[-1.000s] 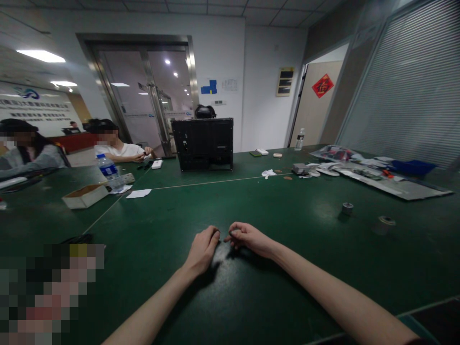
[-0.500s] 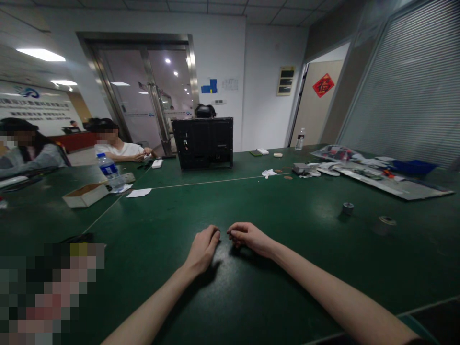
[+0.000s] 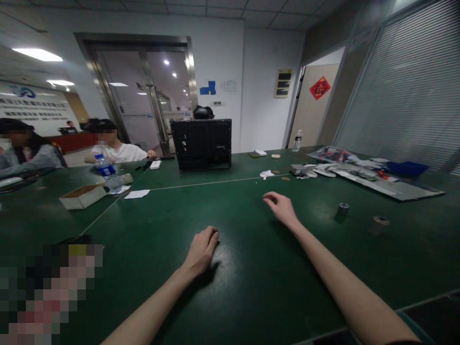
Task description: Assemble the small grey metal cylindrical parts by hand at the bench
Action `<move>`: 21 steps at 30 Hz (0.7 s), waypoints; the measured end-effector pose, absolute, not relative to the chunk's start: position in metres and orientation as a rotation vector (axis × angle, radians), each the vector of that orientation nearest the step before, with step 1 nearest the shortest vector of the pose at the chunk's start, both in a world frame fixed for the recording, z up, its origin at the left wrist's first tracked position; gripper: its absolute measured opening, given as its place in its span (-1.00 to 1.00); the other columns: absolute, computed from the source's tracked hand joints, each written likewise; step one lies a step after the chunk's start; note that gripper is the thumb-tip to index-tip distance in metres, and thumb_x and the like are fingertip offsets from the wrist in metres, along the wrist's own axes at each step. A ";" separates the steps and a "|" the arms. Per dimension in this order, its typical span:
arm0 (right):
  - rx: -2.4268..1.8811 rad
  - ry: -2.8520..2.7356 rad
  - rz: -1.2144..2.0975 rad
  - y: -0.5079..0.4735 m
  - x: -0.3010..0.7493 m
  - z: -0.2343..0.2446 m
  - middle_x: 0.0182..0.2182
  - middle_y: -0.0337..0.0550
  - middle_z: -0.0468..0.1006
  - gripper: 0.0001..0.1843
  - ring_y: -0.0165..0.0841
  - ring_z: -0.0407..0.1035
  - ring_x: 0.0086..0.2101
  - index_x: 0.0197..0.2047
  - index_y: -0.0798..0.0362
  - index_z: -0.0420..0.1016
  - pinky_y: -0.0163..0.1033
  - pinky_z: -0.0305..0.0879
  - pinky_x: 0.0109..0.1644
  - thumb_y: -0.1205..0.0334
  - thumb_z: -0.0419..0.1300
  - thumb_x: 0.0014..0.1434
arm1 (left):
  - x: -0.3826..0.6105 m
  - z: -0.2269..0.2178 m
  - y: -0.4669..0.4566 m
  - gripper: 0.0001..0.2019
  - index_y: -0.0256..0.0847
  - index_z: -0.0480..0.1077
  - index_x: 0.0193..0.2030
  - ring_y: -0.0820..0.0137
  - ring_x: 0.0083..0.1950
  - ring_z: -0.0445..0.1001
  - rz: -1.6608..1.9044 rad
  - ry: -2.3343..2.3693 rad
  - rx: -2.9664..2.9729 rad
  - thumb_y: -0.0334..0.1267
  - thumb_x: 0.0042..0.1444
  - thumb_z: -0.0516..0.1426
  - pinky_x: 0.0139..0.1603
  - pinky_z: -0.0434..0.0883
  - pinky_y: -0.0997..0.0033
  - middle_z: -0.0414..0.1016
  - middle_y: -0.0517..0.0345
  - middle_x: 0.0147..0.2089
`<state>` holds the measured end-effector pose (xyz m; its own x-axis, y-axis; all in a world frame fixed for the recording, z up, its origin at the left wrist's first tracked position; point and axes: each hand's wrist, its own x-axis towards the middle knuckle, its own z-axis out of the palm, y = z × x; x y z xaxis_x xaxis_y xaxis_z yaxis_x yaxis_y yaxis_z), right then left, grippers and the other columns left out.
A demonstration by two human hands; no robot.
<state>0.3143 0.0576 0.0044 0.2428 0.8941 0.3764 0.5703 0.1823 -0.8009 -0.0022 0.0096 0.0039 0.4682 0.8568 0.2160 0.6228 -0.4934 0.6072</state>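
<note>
While two cylinders [image 3: 343, 208] stand on one surface [image 3: 172, 211], right of the right hand [image 3: 283, 209], the left hand [image 3: 200, 249] is curled; whether either hand's fingers meet, I cannot tell.

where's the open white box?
In the head view, the open white box sits at left on the green table, beyond the left hand, with the blue-capped bottle close by on its right.

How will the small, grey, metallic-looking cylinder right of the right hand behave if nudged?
The cylinder stands squat and upright, so should slide before tipping. If toppled, its round wall may roll. Its metallic sheen hints at some heft.
</note>
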 end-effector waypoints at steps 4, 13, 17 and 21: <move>-1.776 -1.128 -0.033 0.047 0.419 0.015 -0.16 0.11 0.50 -0.62 -0.14 0.35 -0.14 -0.08 0.15 0.44 -0.06 0.15 0.02 0.14 0.04 0.11 | -0.002 0.004 0.010 -0.65 -0.17 0.32 -0.17 0.27 -0.15 0.40 0.702 1.242 2.285 -0.08 0.31 -0.21 -0.08 0.29 0.30 0.45 0.07 -0.20; -2.276 -0.834 -0.267 0.021 0.529 -0.022 -0.17 0.29 0.49 -0.62 -0.07 0.37 -0.22 -0.05 0.15 0.47 -0.09 0.13 -0.26 0.21 0.01 0.12 | -0.002 0.002 0.012 -0.65 -0.16 0.32 -0.16 0.27 -0.15 0.39 0.697 1.246 2.302 -0.07 0.30 -0.21 -0.08 0.30 0.29 0.44 0.08 -0.21; -2.392 -0.844 -0.212 0.020 0.538 -0.029 -0.21 0.27 0.51 -0.62 -0.08 0.38 -0.23 -0.05 0.11 0.49 -0.11 0.12 -0.30 0.20 0.02 0.12 | -0.002 0.001 0.012 -0.64 -0.16 0.32 -0.16 0.27 -0.16 0.40 0.700 1.237 2.304 -0.07 0.31 -0.22 -0.09 0.30 0.28 0.45 0.07 -0.21; -2.450 -0.842 -0.159 0.018 0.540 -0.028 -0.20 0.26 0.50 -0.59 -0.09 0.39 -0.22 -0.01 0.10 0.47 -0.12 0.14 -0.31 0.15 0.00 0.15 | -0.002 0.001 0.012 -0.64 -0.16 0.32 -0.17 0.26 -0.16 0.40 0.701 1.238 2.307 -0.07 0.31 -0.22 -0.07 0.29 0.26 0.45 0.07 -0.22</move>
<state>0.5399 0.0179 -0.0278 0.7977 0.5362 0.2761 0.6000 -0.6592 -0.4533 -0.0023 0.0116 0.0012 0.4739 0.8501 0.2295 0.6339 -0.5102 0.5813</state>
